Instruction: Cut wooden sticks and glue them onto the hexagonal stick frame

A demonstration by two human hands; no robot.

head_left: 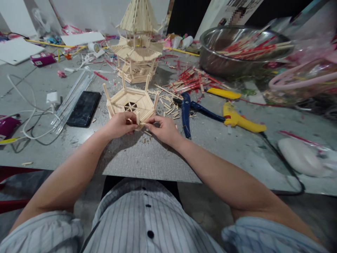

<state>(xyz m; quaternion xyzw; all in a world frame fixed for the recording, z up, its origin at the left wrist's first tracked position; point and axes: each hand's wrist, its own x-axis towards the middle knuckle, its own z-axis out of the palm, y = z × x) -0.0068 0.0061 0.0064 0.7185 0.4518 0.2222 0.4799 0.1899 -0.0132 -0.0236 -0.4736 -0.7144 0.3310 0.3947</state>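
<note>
A six-sided wooden stick base [143, 111] with short upright posts at its corners lies before me on the table. At its front corner, my left hand [122, 123] pinches a short upright wooden post [137, 118]. My right hand [163, 129] is closed at the same corner, just right of the post, fingertips against the base's front edge; whatever lies between them is too small to make out. Behind the base stands a tiered stick pagoda [137, 52] with a pointed roof.
Blue cutters [186, 114], a yellow glue gun [240, 121] and a yellow utility knife [223, 93] lie to the right. Cut sticks [170, 107] are scattered beside the base. A metal bowl [210, 58] holds red-wrapped sticks. On the left are a phone [84, 109] and a white cable [28, 119].
</note>
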